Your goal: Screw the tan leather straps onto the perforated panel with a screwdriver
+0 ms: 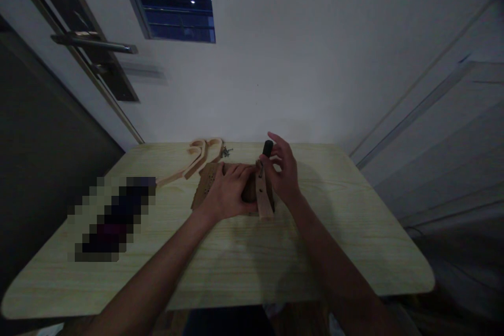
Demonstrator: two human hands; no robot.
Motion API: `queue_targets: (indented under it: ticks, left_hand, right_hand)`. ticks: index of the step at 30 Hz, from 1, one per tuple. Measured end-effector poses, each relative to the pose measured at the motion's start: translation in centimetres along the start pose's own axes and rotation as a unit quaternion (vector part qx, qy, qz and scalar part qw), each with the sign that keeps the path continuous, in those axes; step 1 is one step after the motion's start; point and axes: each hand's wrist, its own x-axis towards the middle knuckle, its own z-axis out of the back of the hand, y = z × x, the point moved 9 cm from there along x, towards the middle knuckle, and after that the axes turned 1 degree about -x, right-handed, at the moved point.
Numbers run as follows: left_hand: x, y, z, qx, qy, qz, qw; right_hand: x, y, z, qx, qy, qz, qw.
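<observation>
My right hand (284,170) pinches the short black handle of a screwdriver (268,148), its index finger raised clear of the handle. The screwdriver's lower end meets the upper part of a pale wooden strip (261,197), where a dark hole shows further down. This strip lies across the right end of a brown board (205,181) that looks like cardboard or rough wood. Across the board rests my left hand (230,191), gripping it with fingers at the far edge and thumb at the near edge, beside the strip. The screwdriver tip is too small to make out.
Curved pale wooden hooks (197,155) lie behind and left of the board, with several small screws (226,151) beside them. A pixelated dark object (118,218) is on the table's left. The light wood table (220,268) meets a white door with a metal handle (98,44).
</observation>
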Motion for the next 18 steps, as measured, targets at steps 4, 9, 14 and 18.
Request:
queue_targets:
  ticks: [4,9,14,18]
  left_hand:
    - [0.03,-0.05,0.05,0.002,0.001,0.001,1.0]
    - [0.09,-0.2,0.22,0.0,0.012,0.005,1.0]
    - [0.09,-0.22,0.24,-0.004,0.008,-0.001,1.0]
    - [0.08,-0.08,0.04,-0.005,0.006,-0.002,1.0]
  right_hand:
    - [0.05,0.3,-0.26,-0.014,0.023,0.004,1.0]
    - [-0.08,0.68,-0.64,0.037,0.07,0.005,0.997]
    - [-0.1,0.41,-0.65,0.051,0.073,-0.013,0.996]
    - [-0.2,-0.11,-0.83,0.08,0.068,-0.039,0.994]
